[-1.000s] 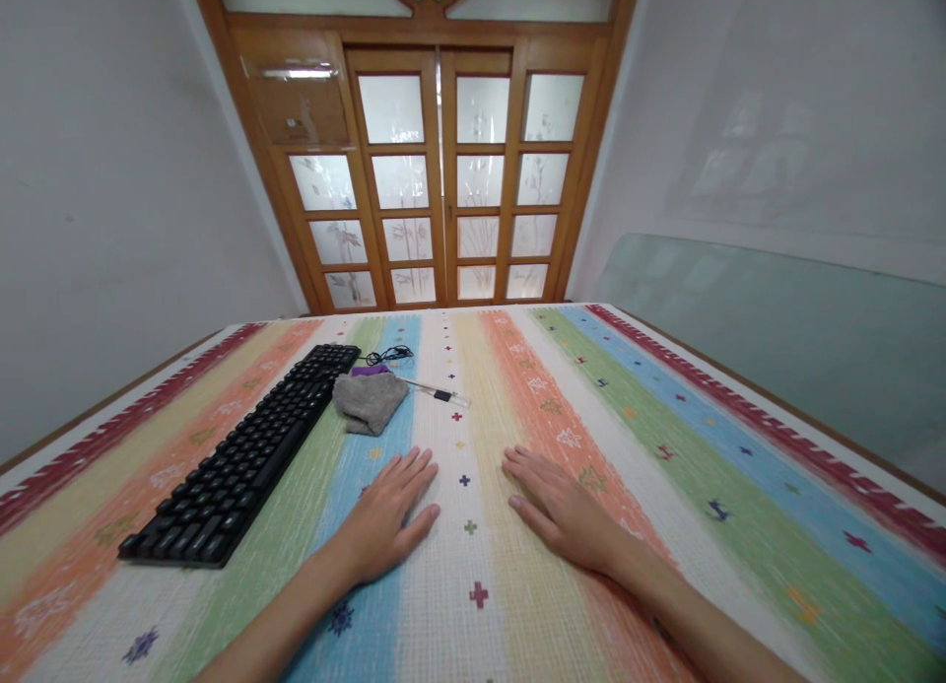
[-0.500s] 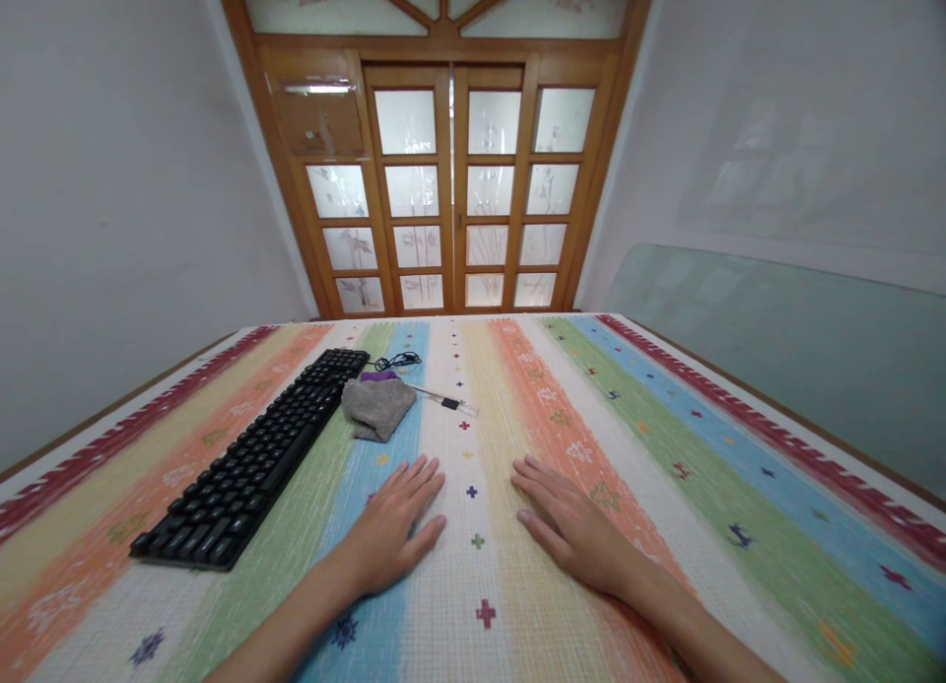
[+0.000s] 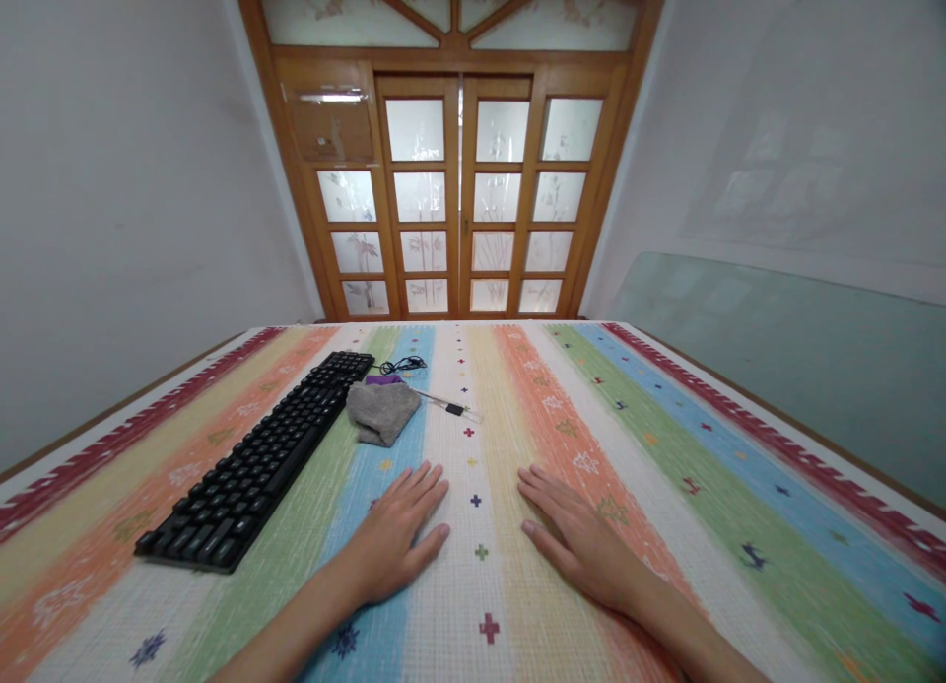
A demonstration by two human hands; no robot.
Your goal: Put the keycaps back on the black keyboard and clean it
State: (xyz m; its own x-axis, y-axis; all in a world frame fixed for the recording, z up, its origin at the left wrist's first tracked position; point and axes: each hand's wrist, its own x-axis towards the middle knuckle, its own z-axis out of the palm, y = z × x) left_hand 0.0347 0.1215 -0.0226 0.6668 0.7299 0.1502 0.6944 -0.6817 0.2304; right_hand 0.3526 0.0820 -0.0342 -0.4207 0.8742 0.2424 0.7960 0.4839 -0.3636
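Note:
Palm down on the striped tablecloth lies my left hand, fingers stretched out, holding nothing. My right hand rests flat in the same way across a pale strip of cloth, also with nothing in it. Beyond my left hand sits a crumpled grey cloth, with a bit of purple material showing behind it. A thin wire-like tool with a black slider sticks out to the right of the grey cloth. Left of these a black keyboard lies at a slant, its far end close to the cloth.
A coiled black cable lies by the keyboard's far end. Past the table's far edge stand wooden doors with glass panes. Grey walls flank both sides, and a pale green panel stands along the right.
The view has tilted slightly, so everything appears a little lower and further right. Both hands stay flat on the tablecloth, and the objects keep their places.

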